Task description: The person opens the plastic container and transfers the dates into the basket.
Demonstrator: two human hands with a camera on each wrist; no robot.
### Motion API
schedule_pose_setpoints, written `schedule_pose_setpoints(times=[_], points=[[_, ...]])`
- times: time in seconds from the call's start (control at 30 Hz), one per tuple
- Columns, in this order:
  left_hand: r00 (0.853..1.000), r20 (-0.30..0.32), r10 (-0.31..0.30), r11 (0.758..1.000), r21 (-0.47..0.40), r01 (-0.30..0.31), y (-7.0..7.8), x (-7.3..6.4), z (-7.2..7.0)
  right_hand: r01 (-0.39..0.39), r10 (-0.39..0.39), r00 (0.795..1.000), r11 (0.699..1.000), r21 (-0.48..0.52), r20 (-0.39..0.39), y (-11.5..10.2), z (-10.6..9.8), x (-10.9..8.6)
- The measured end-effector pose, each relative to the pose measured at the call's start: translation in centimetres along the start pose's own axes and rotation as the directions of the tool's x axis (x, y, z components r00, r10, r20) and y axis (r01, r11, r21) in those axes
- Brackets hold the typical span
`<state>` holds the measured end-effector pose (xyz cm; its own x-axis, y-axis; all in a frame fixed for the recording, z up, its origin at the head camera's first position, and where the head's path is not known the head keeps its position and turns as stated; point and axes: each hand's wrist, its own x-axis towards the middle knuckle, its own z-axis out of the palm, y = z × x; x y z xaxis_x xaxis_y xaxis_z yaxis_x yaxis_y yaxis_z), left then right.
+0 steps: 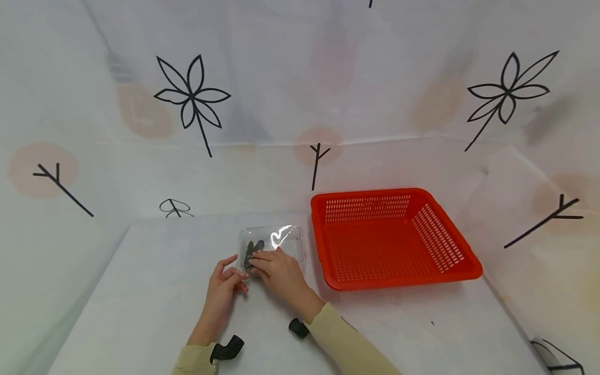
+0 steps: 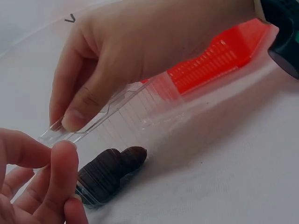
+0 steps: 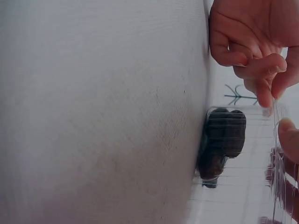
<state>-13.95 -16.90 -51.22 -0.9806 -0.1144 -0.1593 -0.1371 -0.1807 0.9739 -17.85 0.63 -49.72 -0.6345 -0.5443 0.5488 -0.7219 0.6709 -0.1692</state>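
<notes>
A clear plastic box (image 1: pixel 291 244) sits on the white table, and several dark, elongated pieces (image 2: pixel 110 172) lie together at its left end. My left hand (image 1: pixel 222 285) pinches the near left corner of the box's rim between thumb and finger. From the right, my right hand (image 1: pixel 283 275) reaches over the box and grips the same near edge, its thumb on the outer side of the rim. In the right wrist view the dark pieces (image 3: pixel 226 133) show through the ribbed clear wall. The fingertips of both hands are close together at the rim.
A red plastic basket (image 1: pixel 375 245) with slotted walls stands just right of the box. Behind the table hangs a pale cloth (image 1: pixel 262 104) with black leaf drawings. Black cameras (image 1: pixel 228 348) are worn on both wrists, near the table's front.
</notes>
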Motion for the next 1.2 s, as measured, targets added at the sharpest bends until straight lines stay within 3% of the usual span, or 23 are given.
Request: schedule_pose_setpoints(times=[0.27, 0.43, 0.73, 0.9, 0.97, 1.13, 1.2], points=[[1.0, -0.028, -0.006, 1.0, -0.004, 0.006, -0.2, -0.2, 0.3, 0.046, -0.045, 0.998, 0.999, 0.013, -0.047, 0.0, 0.0, 0.1], [0.999, -0.037, -0.013, 1.0, -0.008, 0.013, -0.5, -0.5, 0.4, 0.012, -0.008, 0.996, 0.999, 0.043, -0.094, -0.1, 0.3, 0.1], [0.998, -0.061, -0.003, 1.0, 0.007, 0.003, -0.2, -0.4, 0.6, -0.087, 0.095, 0.992, 0.992, 0.086, -0.085, -0.3, 0.7, 0.4], [0.998, -0.067, -0.017, 1.0, 0.02, 0.019, -0.1, -0.2, 0.4, -0.099, 0.115, 0.986, 0.986, 0.134, -0.123, -0.3, 1.0, 0.6], [0.997, -0.071, -0.019, 0.999, 0.028, 0.021, -0.1, -0.3, 0.4, -0.123, 0.147, 0.98, 0.977, 0.175, -0.13, -0.3, 0.9, 0.7], [0.997, -0.072, -0.015, 0.999, 0.03, 0.017, -0.1, -0.5, 0.2, -0.229, 0.278, 0.954, 0.916, 0.33, -0.111, -0.4, -0.1, 1.2], [0.998, -0.062, -0.01, 1.0, 0.021, 0.011, -0.2, -0.6, 0.2, -0.238, 0.287, 0.953, 0.909, 0.341, -0.099, -0.4, -0.4, 1.2]])
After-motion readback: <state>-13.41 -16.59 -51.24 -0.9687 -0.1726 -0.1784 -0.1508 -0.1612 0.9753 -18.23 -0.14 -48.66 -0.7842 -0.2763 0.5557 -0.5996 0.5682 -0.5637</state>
